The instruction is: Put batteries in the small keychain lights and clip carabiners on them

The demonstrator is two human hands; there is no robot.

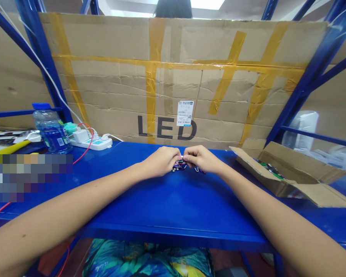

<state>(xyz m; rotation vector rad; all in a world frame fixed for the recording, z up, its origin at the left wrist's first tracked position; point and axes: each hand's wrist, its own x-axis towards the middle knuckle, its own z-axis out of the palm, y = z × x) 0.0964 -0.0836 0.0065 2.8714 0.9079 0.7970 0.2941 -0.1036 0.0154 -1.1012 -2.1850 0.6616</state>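
My left hand (163, 161) and my right hand (202, 159) meet over the far middle of the blue tabletop (173, 207), fingertips nearly touching. Both are closed in a pinch. Something small and pale shows between the fingertips, too small to name. Just below, partly covered by my left fingers, lies a little heap of small shiny blue, purple and red pieces (178, 166). A few more such pieces (198, 169) lie under my right hand. Their kind is too small to make out.
An open cardboard box (288, 188) with green pieces inside stands on the right. A blue-capped bottle (50, 129) and a white power strip (96, 144) with plugs and a red cable (90, 140) are at the left. A taped cardboard panel (118, 88) closes off the back.
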